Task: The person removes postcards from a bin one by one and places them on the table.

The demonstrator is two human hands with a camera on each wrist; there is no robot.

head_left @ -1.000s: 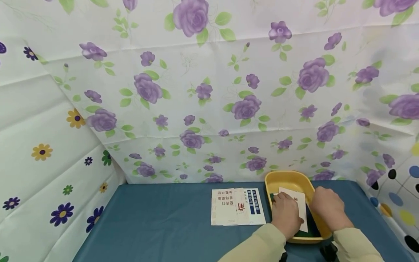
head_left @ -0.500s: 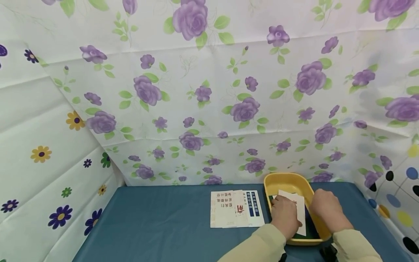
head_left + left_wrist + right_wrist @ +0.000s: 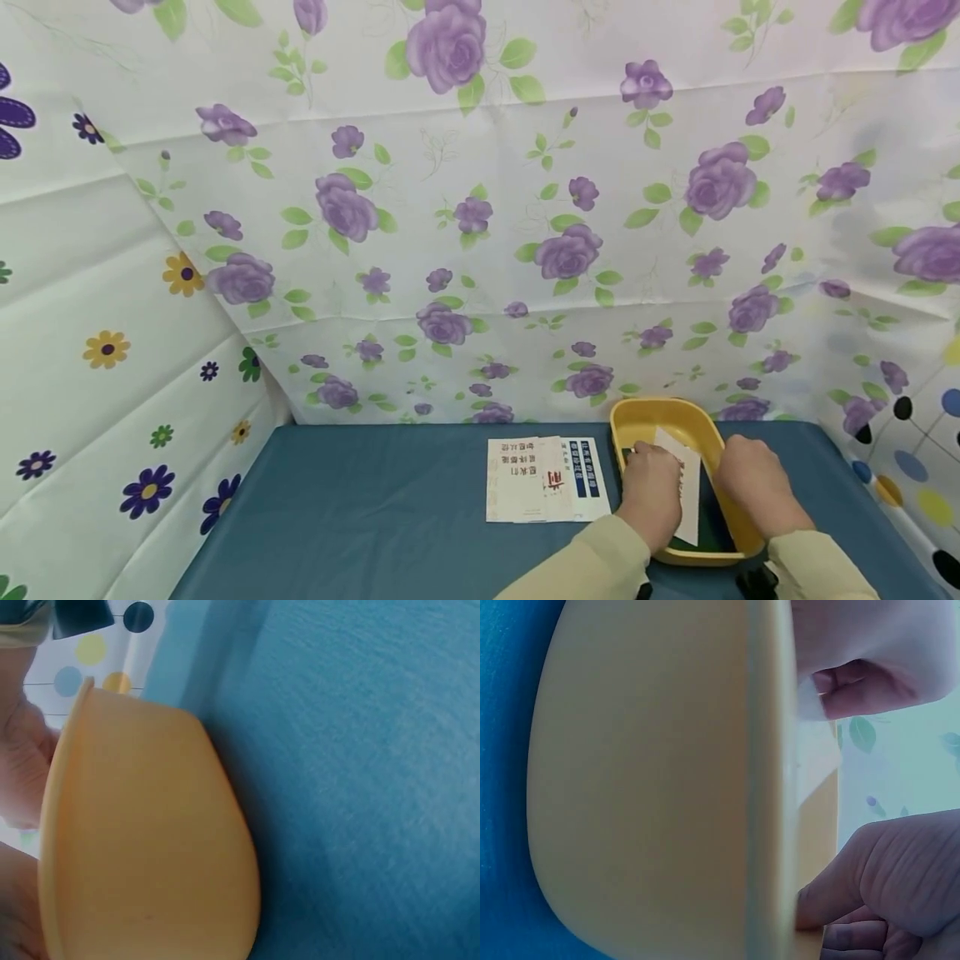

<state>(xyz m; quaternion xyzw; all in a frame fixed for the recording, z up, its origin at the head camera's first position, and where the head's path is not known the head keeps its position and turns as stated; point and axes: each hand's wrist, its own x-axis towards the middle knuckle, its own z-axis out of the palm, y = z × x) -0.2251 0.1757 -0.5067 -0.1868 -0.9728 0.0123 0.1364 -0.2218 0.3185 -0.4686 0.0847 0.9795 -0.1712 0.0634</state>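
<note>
Left hand point(image 3: 651, 492) pinching white card point(image 3: 690, 500), in yellow tray point(image 3: 666, 415), right hand point(image 3: 757, 485) by rim point(image 3: 771, 780), its fingers' hold unclear

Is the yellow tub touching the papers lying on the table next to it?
Apart. The head view shows a thin strip of blue table between the tub and the papers.

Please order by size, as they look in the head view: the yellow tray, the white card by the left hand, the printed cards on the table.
1. Yellow tray
2. Printed cards, together
3. White card, partly hidden by left hand
</note>
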